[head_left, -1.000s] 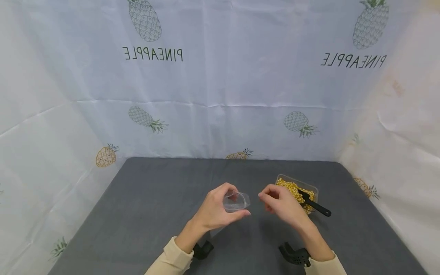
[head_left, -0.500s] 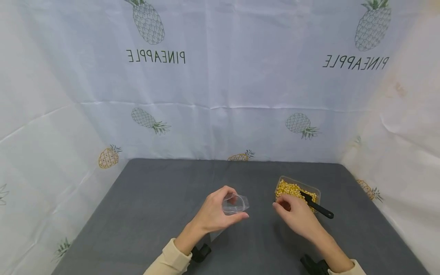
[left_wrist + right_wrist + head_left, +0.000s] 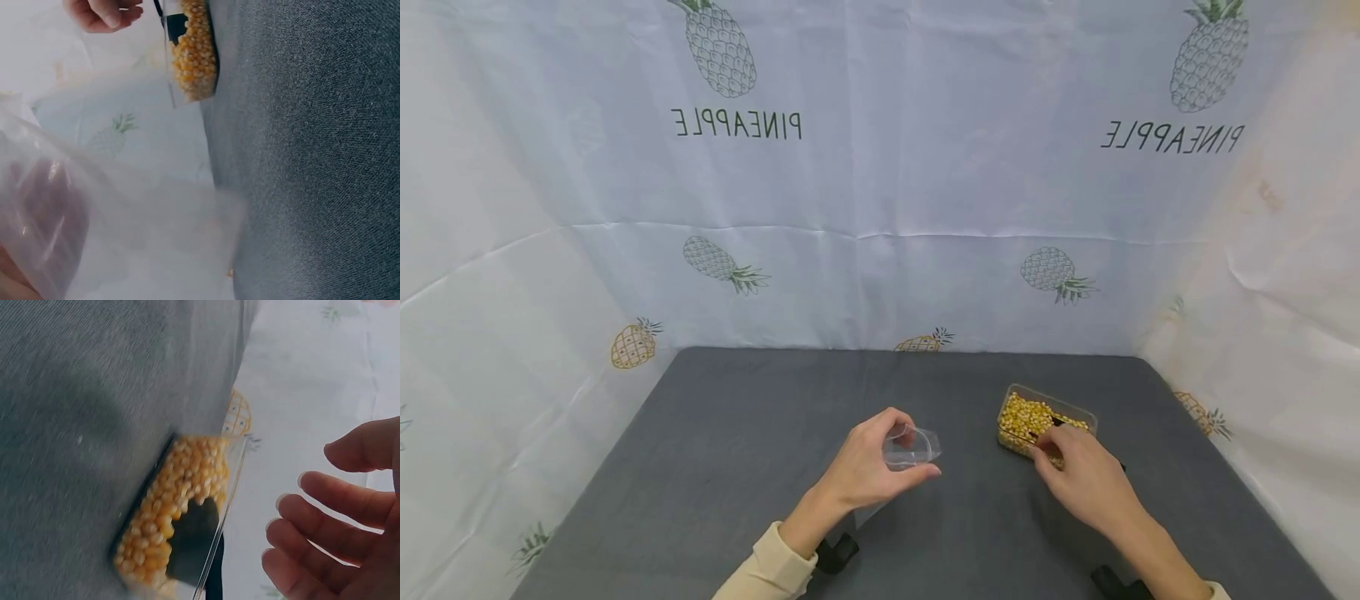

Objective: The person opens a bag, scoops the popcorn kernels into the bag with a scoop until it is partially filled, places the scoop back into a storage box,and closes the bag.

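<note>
My left hand [image 3: 867,462] holds a clear plastic bag [image 3: 917,450] by its mouth, which is spread between thumb and fingers. In the left wrist view the bag [image 3: 156,231] hangs down, and fingers show through the film. Over on the right, a clear plastic box [image 3: 226,512] holds yellow corn kernels [image 3: 1028,415]. A black scoop [image 3: 192,540] lies in the corn; my right hand [image 3: 1090,479] hides most of its handle in the head view. That hand is above the box's near side, fingers loosely bent, holding nothing.
The box stands on a dark grey tabletop [image 3: 760,433]. White cloth [image 3: 880,283] printed with pineapples encloses the back and both sides. Black wrist mounts [image 3: 838,552] sit under the forearms.
My right hand has moved right, away from the bag and over the corn box, covering much of the scoop. The left hand stays nearly in place with the bag.
</note>
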`<state>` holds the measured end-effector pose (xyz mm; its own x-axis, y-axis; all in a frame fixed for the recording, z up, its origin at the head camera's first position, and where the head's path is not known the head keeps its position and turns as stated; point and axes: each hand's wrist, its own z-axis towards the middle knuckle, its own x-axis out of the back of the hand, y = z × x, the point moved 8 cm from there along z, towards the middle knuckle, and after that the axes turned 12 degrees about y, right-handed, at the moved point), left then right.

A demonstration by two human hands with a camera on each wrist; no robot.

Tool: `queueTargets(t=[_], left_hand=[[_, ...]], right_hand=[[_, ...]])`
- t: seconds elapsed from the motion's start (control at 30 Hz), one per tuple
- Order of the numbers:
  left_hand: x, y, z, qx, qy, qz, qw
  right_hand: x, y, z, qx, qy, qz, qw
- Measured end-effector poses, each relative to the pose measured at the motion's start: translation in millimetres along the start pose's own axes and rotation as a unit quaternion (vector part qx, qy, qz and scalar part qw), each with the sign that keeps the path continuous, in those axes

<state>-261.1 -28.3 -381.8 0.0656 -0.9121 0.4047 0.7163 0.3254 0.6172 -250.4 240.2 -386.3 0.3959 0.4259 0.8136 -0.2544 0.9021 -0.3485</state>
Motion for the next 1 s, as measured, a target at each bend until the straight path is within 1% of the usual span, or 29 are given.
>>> queueTargets(t=[0.37, 0.7, 0.8, 1.0], left_hand=[[-1.3, -1.6, -2.0, 0.003, -0.004, 0.004, 1.0000], [0.1, -2.5, -1.5, 0.013, -0.009, 0.005, 0.9999], [1.2, -2.8, -2.0, 0.015, -0.007, 0.005, 0.9998], [1.2, -2.8, -2.5, 0.018, -0.009, 0.005, 0.9998]], right_hand=[[15, 21, -3.2, 0.025, 0.050, -0.038, 0.9977], [16, 46, -8.1, 0.018, 0.073, -0.070, 0.9947], [13, 54, -9.1, 0.002, 0.061, -0.071, 0.9956], [3, 70, -11.8, -0.058, 0.006, -0.052, 0.9969]])
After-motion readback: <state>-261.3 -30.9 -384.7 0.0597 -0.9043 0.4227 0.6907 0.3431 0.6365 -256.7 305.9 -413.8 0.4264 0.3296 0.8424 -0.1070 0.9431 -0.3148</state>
